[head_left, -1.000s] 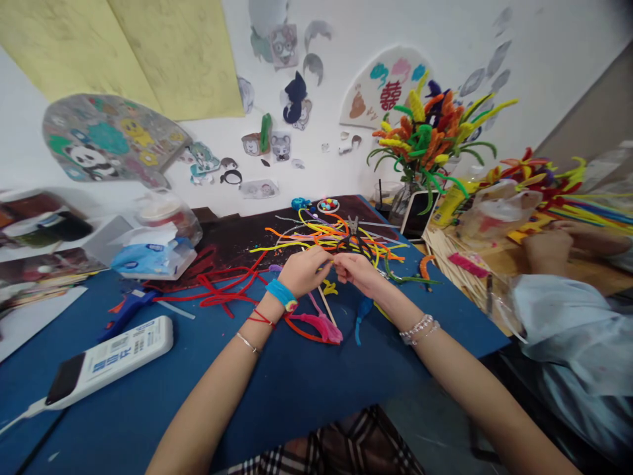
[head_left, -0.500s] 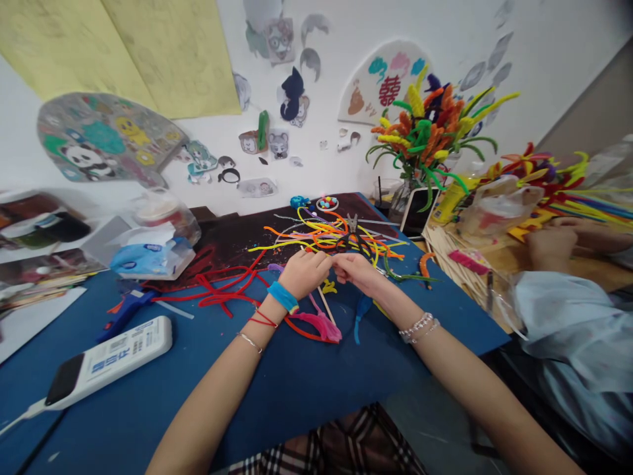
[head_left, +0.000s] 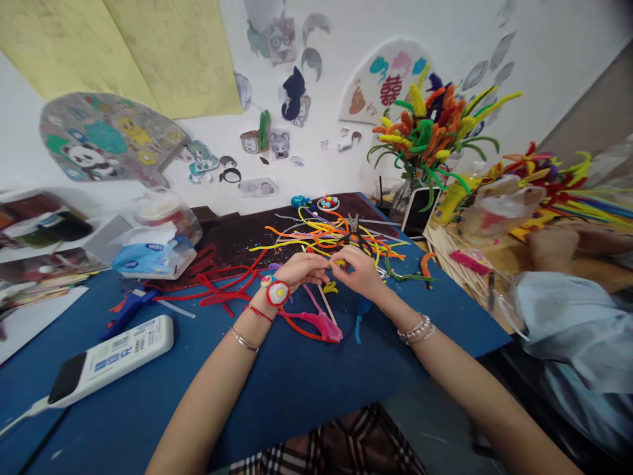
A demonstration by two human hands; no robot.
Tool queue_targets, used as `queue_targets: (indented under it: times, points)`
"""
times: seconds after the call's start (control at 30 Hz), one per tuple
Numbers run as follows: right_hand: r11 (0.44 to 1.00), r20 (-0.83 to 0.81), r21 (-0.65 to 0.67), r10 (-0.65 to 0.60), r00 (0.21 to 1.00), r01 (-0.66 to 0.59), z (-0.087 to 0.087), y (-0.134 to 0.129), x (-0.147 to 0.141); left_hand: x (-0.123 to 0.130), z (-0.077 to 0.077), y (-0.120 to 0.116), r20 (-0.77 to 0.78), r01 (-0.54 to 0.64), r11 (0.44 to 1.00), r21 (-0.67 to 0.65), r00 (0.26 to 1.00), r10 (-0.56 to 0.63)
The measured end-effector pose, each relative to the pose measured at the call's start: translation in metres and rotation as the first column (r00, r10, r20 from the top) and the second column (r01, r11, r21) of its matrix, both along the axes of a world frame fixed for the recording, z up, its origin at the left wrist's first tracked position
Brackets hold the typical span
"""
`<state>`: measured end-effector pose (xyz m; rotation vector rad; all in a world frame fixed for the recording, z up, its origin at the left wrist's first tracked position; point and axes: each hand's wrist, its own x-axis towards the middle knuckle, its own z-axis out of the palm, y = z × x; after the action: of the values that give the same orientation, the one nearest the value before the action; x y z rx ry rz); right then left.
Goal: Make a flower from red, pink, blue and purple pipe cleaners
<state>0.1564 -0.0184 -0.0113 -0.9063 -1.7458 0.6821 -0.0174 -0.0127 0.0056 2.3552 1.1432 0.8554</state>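
My left hand (head_left: 301,269) and my right hand (head_left: 361,272) meet fingertip to fingertip over the table's middle. Both are closed in a pinch, and whatever small piece lies between the fingers is too little to make out. On my left wrist sits a fuzzy red and white flower band (head_left: 277,293) with a yellow centre. Just below the hands lie a yellow fuzzy piece (head_left: 330,287), a thin wooden stick (head_left: 326,305) and a pink pipe-cleaner shape (head_left: 324,324). A blue fuzzy piece (head_left: 363,310) is under my right wrist. Black-handled pliers (head_left: 353,224) rest behind the hands.
Loose pipe cleaners (head_left: 297,231) spread behind the hands, red ones (head_left: 217,290) to the left. Further left are a glue gun (head_left: 126,313), a white power bank (head_left: 113,359) and tissues (head_left: 151,254). A phone (head_left: 420,212) and pipe-cleaner bouquet (head_left: 430,125) stand right, near another person's hands (head_left: 554,247).
My left wrist has turned, bringing the band's flower into view. My right hand has rotated so its curled fingers show, and the fingertips remain together.
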Motion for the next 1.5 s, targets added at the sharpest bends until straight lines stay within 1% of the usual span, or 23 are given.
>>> queue_targets:
  times: [0.07,0.13,0.23,0.3,0.4,0.53,0.63,0.7,0.77,0.83,0.9,0.97,1.03,1.1,1.2,1.3,1.4,1.47,1.5]
  points:
    - [1.000,0.007,-0.012,-0.005,1.000,0.005,-0.001,0.000,-0.001,-0.004,0.000,0.002,0.001,0.034,0.999,-0.013,0.999,-0.034]
    - [0.998,0.010,-0.063,-0.015,1.000,0.016,-0.004,0.004,-0.001,-0.002,-0.001,0.001,0.002,0.011,1.000,0.013,1.000,-0.011]
    - [0.981,0.017,-0.194,0.016,1.000,-0.012,-0.009,0.010,0.001,0.005,-0.002,-0.005,-0.021,-0.070,0.990,0.123,0.997,0.073]
    - [0.954,0.016,-0.293,0.065,0.998,-0.058,-0.012,0.013,0.002,0.007,0.000,-0.010,-0.076,-0.080,0.974,0.213,0.992,0.098]
    - [0.906,-0.002,-0.409,0.123,0.992,-0.113,-0.014,0.013,0.001,0.004,0.005,-0.014,-0.191,-0.031,0.951,0.308,0.977,0.094]
    - [0.865,-0.013,-0.480,0.161,0.987,-0.147,-0.017,0.012,-0.001,-0.003,0.007,-0.013,-0.289,0.037,0.930,0.367,0.954,0.076]
    - [0.868,-0.002,-0.474,0.168,0.986,-0.149,-0.019,0.012,-0.001,-0.004,0.005,-0.012,-0.297,0.057,0.928,0.369,0.953,0.060]
    - [0.889,0.012,-0.437,0.158,0.987,-0.137,-0.019,0.012,0.000,-0.003,0.002,-0.012,-0.266,0.041,0.934,0.354,0.962,0.059]
    - [0.925,0.031,-0.365,0.128,0.991,-0.108,-0.018,0.012,0.000,-0.002,0.000,-0.012,-0.204,-0.005,0.945,0.327,0.976,0.076]
    - [0.964,0.049,-0.258,0.073,0.996,-0.057,-0.015,0.011,0.000,0.001,-0.002,-0.012,-0.120,-0.062,0.957,0.283,0.988,0.100]
    - [0.991,0.060,-0.136,0.017,0.998,-0.008,-0.011,0.010,0.001,0.004,-0.003,-0.010,-0.038,-0.105,0.971,0.213,0.993,0.115]
    - [0.999,0.069,-0.031,-0.010,0.998,0.013,-0.007,0.008,0.002,0.006,-0.002,-0.007,0.021,-0.106,0.988,0.114,0.994,0.104]
    - [0.999,0.085,0.040,-0.001,0.996,-0.003,-0.004,0.005,0.003,0.006,-0.002,-0.004,0.048,-0.061,0.998,0.003,0.997,0.061]
    - [0.996,0.101,0.076,0.027,0.994,-0.035,-0.002,0.003,0.004,0.003,-0.001,-0.001,0.056,0.003,0.996,-0.088,0.998,0.002]
    - [0.995,0.099,0.076,0.059,0.993,-0.067,-0.001,0.000,0.003,-0.004,0.000,0.001,0.057,0.067,0.986,-0.152,0.997,-0.059]
    - [0.999,0.049,0.020,0.036,0.998,-0.037,-0.002,0.002,0.001,-0.004,0.003,0.000,0.055,0.052,0.990,-0.135,0.998,-0.045]
    - [0.994,-0.015,-0.107,0.018,1.000,-0.019,-0.007,0.009,0.001,0.003,0.006,-0.004,0.042,-0.050,0.998,-0.030,0.998,0.051]
    - [0.975,-0.042,-0.215,0.044,0.998,-0.052,-0.011,0.012,0.001,0.007,0.009,-0.009,0.016,-0.111,0.991,0.081,0.994,0.110]
    - [0.960,-0.050,-0.267,0.067,0.996,-0.078,-0.013,0.013,0.001,0.008,0.010,-0.012,-0.009,-0.120,0.983,0.136,0.992,0.122]
